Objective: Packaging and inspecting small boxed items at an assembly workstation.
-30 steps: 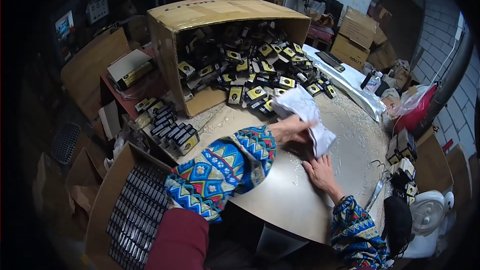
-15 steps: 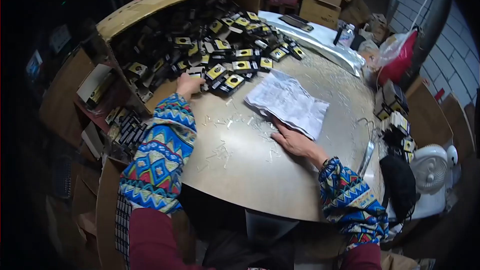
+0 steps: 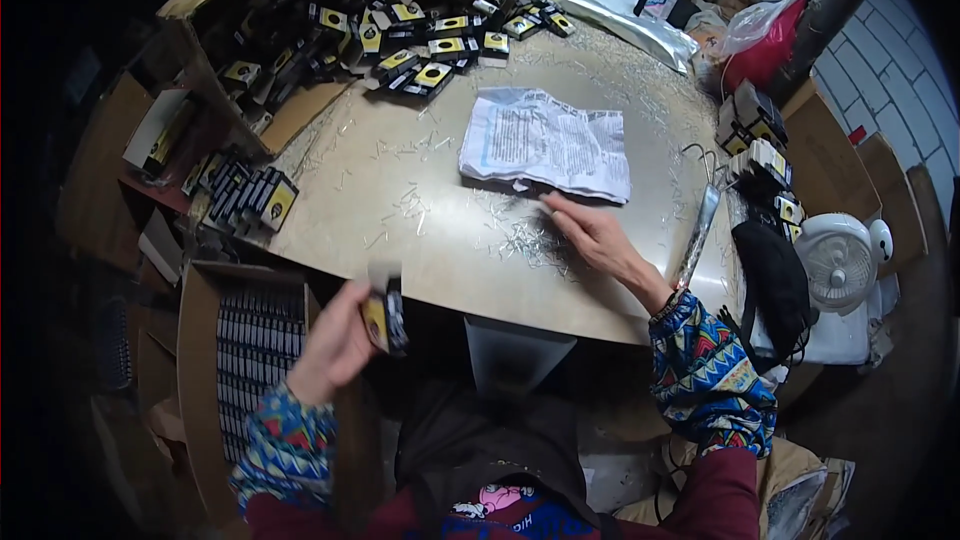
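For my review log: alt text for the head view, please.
The left hand holds a small black-and-yellow box near the round metal table. The right hand rests on it below a crumpled printed paper sheet.

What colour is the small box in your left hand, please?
Black with a yellow panel: the small box in the left hand, head view.

Left hand (image 3: 335,345) raised near the body, just off the near edge of the round table (image 3: 420,200), fingers curled shut around a small black-and-yellow box (image 3: 384,318), forearm bent upward. Right hand (image 3: 590,235) flat on the table, palm down, fingers spread forward, arm stretched out.
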